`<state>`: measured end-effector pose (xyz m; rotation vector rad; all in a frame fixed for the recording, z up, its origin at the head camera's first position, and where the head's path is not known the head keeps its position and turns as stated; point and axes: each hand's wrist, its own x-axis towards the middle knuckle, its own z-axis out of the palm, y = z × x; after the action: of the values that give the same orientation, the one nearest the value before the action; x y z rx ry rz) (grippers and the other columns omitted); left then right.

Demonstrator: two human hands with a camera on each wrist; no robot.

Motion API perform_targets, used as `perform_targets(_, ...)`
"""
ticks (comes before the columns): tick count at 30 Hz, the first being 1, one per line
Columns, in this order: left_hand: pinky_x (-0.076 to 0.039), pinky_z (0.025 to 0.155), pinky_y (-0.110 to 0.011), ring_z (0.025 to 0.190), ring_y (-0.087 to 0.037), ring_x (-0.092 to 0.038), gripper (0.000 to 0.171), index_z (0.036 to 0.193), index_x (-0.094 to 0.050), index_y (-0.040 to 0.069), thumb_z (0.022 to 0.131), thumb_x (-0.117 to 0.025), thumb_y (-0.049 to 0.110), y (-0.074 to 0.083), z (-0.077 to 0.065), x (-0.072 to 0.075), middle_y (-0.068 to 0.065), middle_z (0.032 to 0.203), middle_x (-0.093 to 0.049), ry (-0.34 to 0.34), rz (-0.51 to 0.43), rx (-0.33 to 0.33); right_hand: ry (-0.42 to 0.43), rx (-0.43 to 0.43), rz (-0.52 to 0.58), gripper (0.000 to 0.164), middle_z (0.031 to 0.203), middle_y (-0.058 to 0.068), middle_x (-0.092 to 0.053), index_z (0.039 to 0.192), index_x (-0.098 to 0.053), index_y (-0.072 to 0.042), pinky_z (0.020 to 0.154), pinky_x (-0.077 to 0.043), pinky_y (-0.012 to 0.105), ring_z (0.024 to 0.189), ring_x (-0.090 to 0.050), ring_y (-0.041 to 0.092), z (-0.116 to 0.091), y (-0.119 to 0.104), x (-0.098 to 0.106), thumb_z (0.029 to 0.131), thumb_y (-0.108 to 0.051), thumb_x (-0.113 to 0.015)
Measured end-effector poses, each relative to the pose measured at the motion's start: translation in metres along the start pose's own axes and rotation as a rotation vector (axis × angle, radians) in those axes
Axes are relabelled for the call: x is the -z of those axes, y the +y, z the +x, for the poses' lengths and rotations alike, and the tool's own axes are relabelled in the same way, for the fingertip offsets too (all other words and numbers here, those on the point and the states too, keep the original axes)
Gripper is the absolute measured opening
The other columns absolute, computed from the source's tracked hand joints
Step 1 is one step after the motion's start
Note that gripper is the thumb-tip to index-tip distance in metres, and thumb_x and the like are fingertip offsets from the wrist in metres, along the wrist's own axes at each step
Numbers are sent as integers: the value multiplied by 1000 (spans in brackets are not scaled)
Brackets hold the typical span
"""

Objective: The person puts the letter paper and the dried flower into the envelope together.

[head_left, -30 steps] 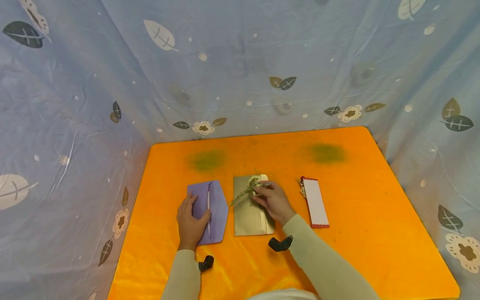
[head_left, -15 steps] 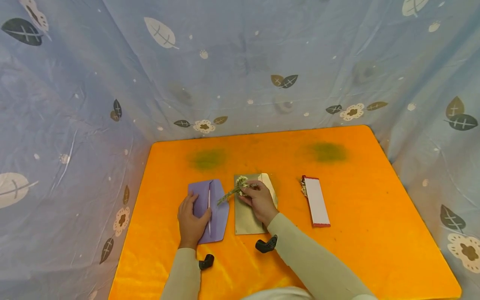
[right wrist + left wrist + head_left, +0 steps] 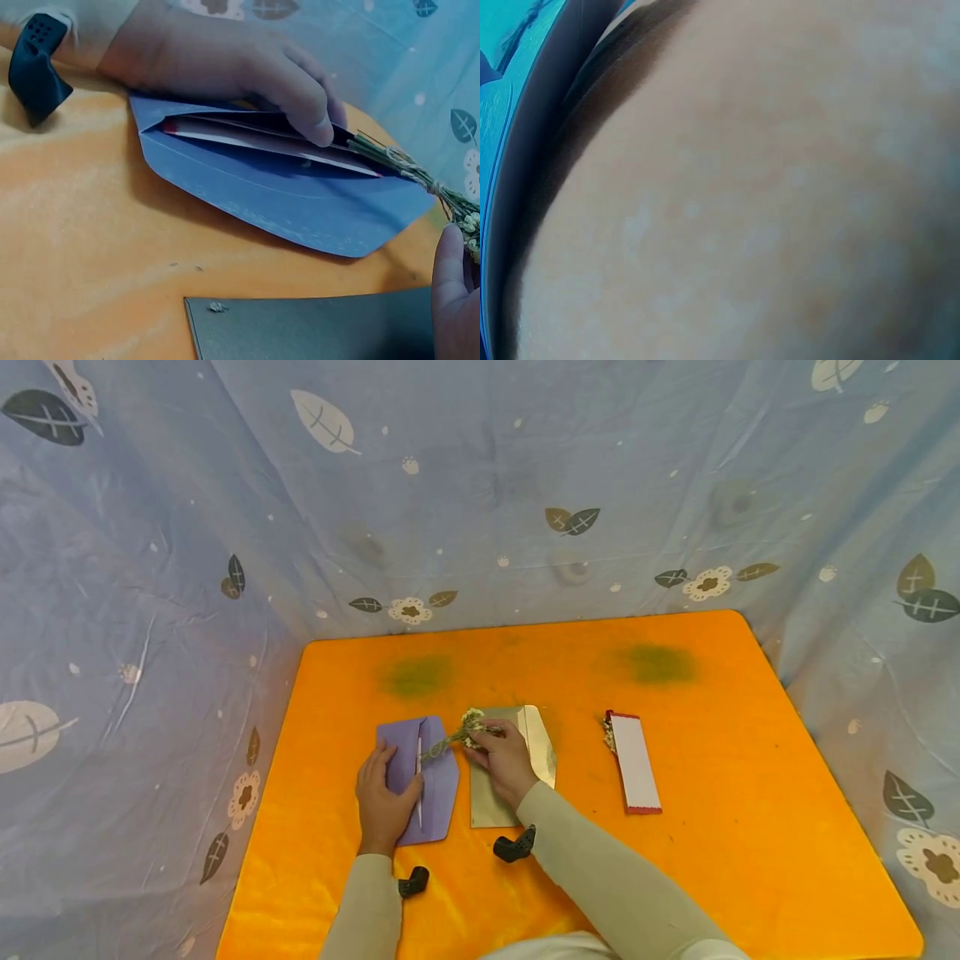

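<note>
A purple envelope (image 3: 444, 785) lies with its flap folded out to the right and its mouth gaping. Inside it sits a white card (image 3: 247, 140) with a bit of red at its edge. My left hand (image 3: 386, 806) grips the envelope from the left, thumb at the mouth's edge. The left wrist view is mostly blurred skin. My right hand (image 3: 504, 762) pinches a small bunch of dried flowers (image 3: 472, 720) by its pale heads. Its tied stems (image 3: 397, 159) point left and reach the envelope's mouth; whether the tips are inside is hard to tell.
Under my right hand lies a gold envelope (image 3: 491, 802), its flap toward the right. Farther right is a white strip-shaped packet with red ends (image 3: 636, 768), small flowers showing at its left edge. The orange tabletop (image 3: 750, 827) is walled by a patterned curtain (image 3: 465, 485).
My right hand has carried the flower bunch leftward from over the gold envelope, bringing the stems to the purple envelope's mouth. The left hand has stayed in place.
</note>
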<state>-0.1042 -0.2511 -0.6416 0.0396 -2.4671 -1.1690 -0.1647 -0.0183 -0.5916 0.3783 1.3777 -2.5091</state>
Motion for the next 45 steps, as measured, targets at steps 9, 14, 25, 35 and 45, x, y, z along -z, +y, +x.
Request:
perform_targets(9, -29, 120, -65, 150, -43, -40, 69, 150, -62, 1, 89, -84, 25, 3, 0, 1, -17, 165, -48, 2, -17, 21, 30, -13, -8, 29, 118, 20, -56, 133, -56, 6, 94, -61, 42, 90, -70, 25, 1, 4, -5, 106, 2, -66)
perform_targets(14, -31, 119, -65, 148, -45, -42, 69, 149, -63, -1, 88, -85, 23, 4, 0, 1, -19, 163, -50, 25, -28, 5, 75, -18, -5, 30, 119, 20, -56, 133, -57, 5, 94, -61, 45, 88, -71, 25, 2, 3, -5, 106, 2, -67)
perform_targets(25, -30, 120, -65, 148, -42, -42, 69, 150, -62, 1, 89, -84, 24, 0, 0, 0, -16, 165, -49, 17, -21, 10, 90, -17, 1, 27, 120, 20, -56, 131, -58, 3, 93, -61, 43, 89, -70, 24, 3, 3, -6, 105, 2, -67)
perform_targets(35, -31, 119, -64, 147, -45, -43, 70, 149, -62, -1, 88, -85, 24, 0, 1, -2, -19, 163, -50, 24, -19, -4, 53, -22, -1, 25, 121, 19, -58, 129, -58, 4, 92, -62, 41, 98, -68, 25, 0, 1, -12, 106, 2, -66)
perform_targets(45, -31, 119, -64, 147, -45, -44, 70, 148, -63, -1, 87, -85, 24, -2, 1, -2, -19, 162, -51, 30, -16, -17, 76, -39, 40, 27, 121, 18, -58, 130, -57, 3, 86, -63, 36, 96, -67, 24, 0, -1, -15, 105, 2, -67)
